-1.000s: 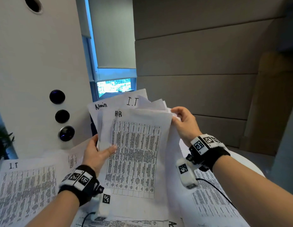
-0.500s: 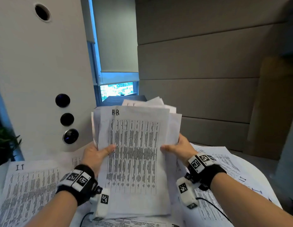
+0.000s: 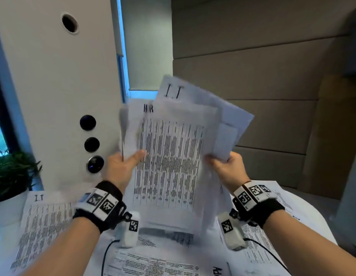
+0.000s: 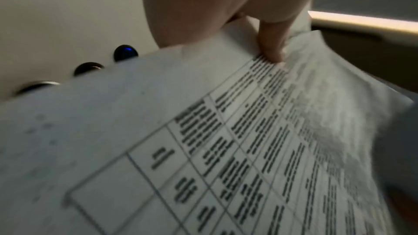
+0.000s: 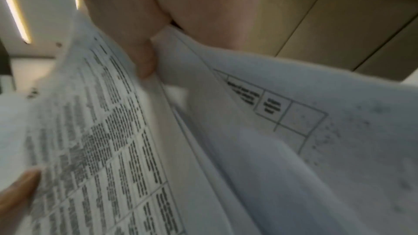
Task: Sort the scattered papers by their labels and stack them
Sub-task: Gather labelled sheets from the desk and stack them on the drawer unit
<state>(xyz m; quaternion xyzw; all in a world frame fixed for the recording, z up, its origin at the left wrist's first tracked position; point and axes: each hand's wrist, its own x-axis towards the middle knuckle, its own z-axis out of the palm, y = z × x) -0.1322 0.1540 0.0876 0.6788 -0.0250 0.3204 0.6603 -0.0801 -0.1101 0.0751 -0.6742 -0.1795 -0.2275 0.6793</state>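
The left hand (image 3: 121, 168) and the right hand (image 3: 228, 170) hold up a bunch of white printed paper sheets (image 3: 169, 156) — thumbs in front, other fingers behind, each pinching one side. The front sheet says "HR"; a white sheet marked "I.T" (image 3: 174, 91) sticks out above the right fingers. More printed sheets (image 3: 43, 226) lie on the white table (image 3: 1, 242) below — under both wrists.

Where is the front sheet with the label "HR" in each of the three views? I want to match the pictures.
Head: the HR sheet is at centre, upright, gripped by the left hand and the right hand.
Left wrist: it fills the lower half, under the thumb.
Right wrist: it is the printed sheet at the left.
Shared landmark: the left thumb on the sheet's printed table appears in all three.
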